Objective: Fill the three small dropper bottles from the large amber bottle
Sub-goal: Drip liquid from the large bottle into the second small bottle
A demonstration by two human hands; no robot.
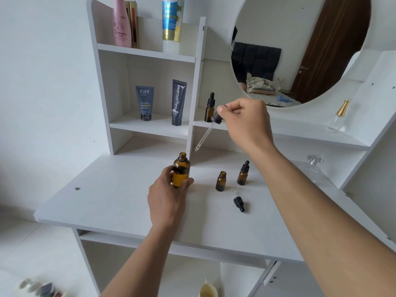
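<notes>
My left hand (168,197) grips the large amber bottle (181,170), which stands uncapped on the white desk (111,202). My right hand (246,121) pinches the black bulb of a long glass dropper (207,133), held in the air above and to the right of the bottle's mouth, tip pointing down-left. An open small amber bottle (221,181) stands to the right, with a capped small dropper bottle (243,173) beside it. A small black dropper cap (238,202) lies on the desk in front of them. A third capped small bottle (210,108) stands on the shelf.
Two dark tubes (144,102) (178,102) stand in the shelf cubby at the back left. A round mirror (300,48) hangs behind. A clear glass bottle with a gold cap (339,116) stands on the right shelf, and a clear stopper (314,160) lies below it.
</notes>
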